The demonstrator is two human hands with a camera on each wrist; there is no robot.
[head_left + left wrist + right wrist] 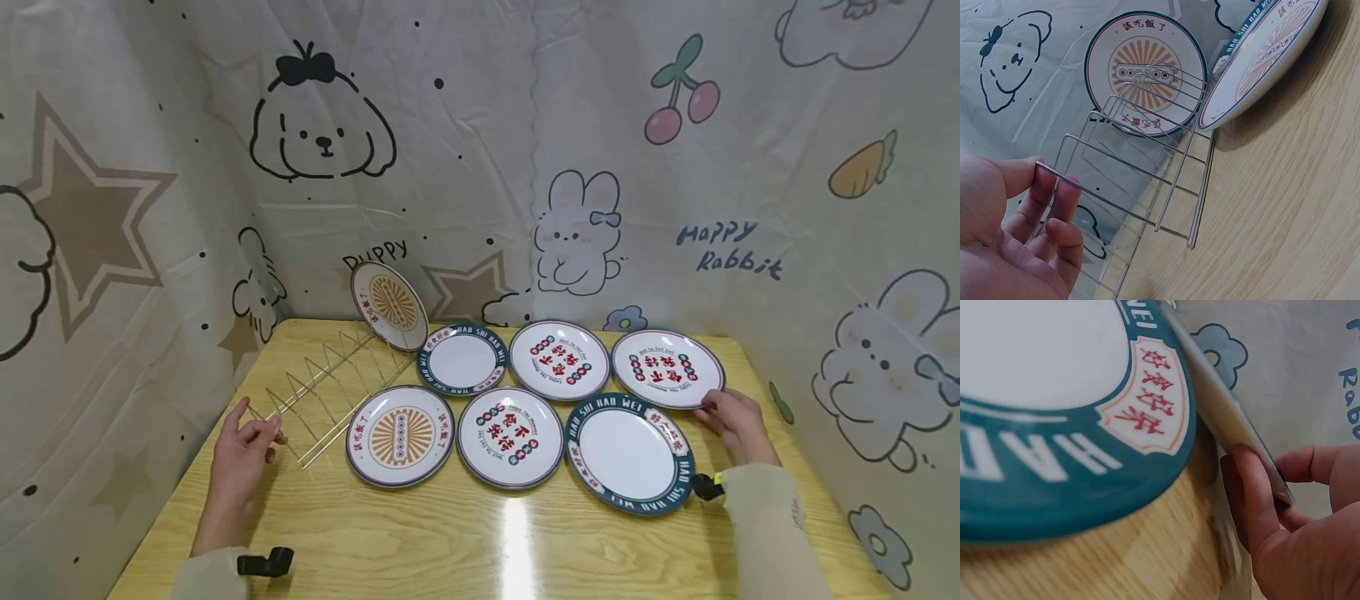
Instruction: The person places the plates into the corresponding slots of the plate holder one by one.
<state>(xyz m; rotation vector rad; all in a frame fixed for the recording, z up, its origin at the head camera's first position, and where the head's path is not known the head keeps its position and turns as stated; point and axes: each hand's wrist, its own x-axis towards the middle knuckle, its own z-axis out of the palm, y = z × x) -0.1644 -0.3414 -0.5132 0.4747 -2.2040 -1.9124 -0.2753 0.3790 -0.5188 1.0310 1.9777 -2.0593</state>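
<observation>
A wire dish rack (330, 392) stands at the table's left, and my left hand (243, 446) pinches its near end wire between thumb and fingers. At the rack's far end one plate with an orange sunburst (390, 307) leans upright. My right hand (735, 421) grips the rim of the back right plate with red characters (667, 368), thumb on one face and fingers on the other in the right wrist view. Just in front of that hand lies a large green-rimmed plate (630, 454). In the left wrist view the rack (1141, 162) shows several upright loops beyond the fingers.
Beside the rack lie a sunburst plate (401, 436), a smaller green-rimmed plate (462, 360) and two plates with red characters, one in front (510, 437) and one behind (558, 361). A printed curtain (480, 167) hangs round the wooden table (420, 542) at back and sides.
</observation>
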